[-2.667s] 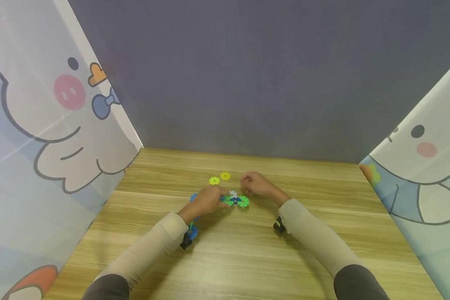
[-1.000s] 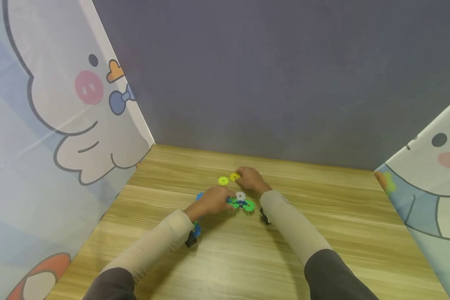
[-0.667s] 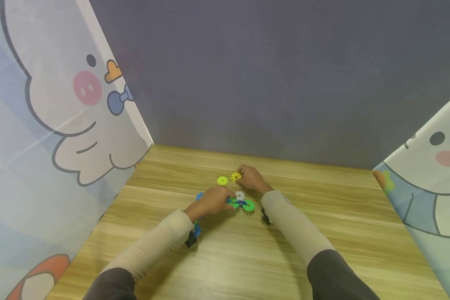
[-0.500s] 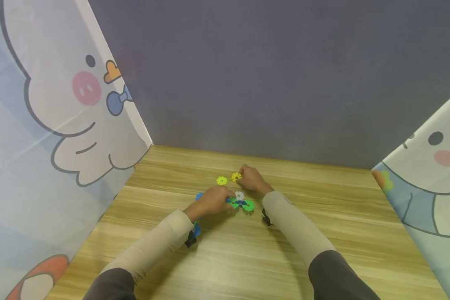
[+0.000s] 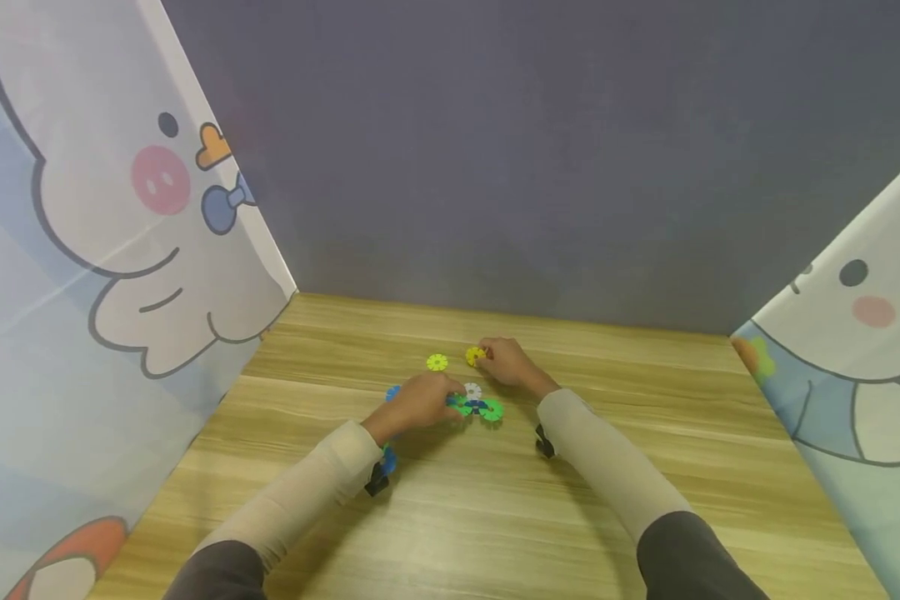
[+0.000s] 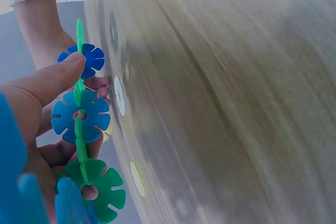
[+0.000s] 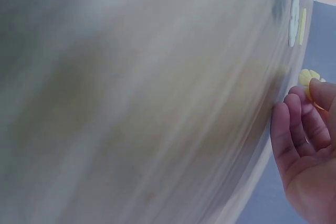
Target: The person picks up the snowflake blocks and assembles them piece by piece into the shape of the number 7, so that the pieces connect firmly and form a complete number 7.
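My left hand [image 5: 422,400] grips a chain of interlocking snowflake discs [image 6: 98,113], green and blue by turns, with the thumb pressed on a blue disc. In the head view a green end disc [image 5: 492,410] sticks out to the right of the fingers; part of the chain is hidden by the hand and forearm. My right hand [image 5: 512,363] pinches an orange-yellow disc [image 5: 473,357] between thumb and fingertips, low over the table. In the right wrist view that disc [image 7: 308,77] is partly covered by the thumb.
A white disc [image 5: 473,390] lies just behind the chain, and a lemon-yellow disc [image 5: 437,362] lies farther back on the wooden table [image 5: 480,517]. A grey wall [image 5: 495,167] rises behind the table. Printed cartoon panels [image 5: 157,317] stand at both sides.
My right hand has reached the orange-yellow disc, taken hold of it, and drawn it rightward from the lemon-yellow one. The left hand keeps its grip on the chain, hardly moving.
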Action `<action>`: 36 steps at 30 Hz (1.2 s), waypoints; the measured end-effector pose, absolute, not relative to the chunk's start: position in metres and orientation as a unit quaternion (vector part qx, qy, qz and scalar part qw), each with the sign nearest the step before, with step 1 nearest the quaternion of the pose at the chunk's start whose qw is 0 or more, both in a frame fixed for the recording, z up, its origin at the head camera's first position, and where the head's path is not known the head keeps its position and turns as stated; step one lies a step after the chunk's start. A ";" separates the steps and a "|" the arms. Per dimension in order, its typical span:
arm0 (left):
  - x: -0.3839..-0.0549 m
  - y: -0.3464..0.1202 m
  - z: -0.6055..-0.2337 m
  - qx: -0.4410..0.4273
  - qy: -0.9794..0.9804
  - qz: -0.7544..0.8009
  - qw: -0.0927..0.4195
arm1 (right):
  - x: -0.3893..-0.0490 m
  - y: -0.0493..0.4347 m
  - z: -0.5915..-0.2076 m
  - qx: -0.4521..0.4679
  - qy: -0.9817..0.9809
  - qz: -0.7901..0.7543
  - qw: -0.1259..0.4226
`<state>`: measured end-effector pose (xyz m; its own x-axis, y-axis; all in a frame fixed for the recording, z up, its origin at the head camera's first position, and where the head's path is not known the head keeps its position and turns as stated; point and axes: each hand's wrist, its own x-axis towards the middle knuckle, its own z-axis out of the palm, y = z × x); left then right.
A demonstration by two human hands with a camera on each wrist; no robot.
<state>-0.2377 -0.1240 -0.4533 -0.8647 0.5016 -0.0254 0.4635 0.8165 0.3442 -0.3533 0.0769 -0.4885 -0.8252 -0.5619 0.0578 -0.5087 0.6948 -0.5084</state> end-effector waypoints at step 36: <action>-0.240 -0.126 -0.453 0.246 0.949 0.194 0.048 | -0.301 0.134 -0.480 -0.338 0.908 -0.244 0.047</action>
<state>-0.2397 -0.1260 -0.4525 -0.8747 0.4846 0.0046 0.4474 0.8040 0.3917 -0.3008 0.1342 -0.4798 -0.7672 -0.6366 0.0789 -0.5903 0.6524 -0.4753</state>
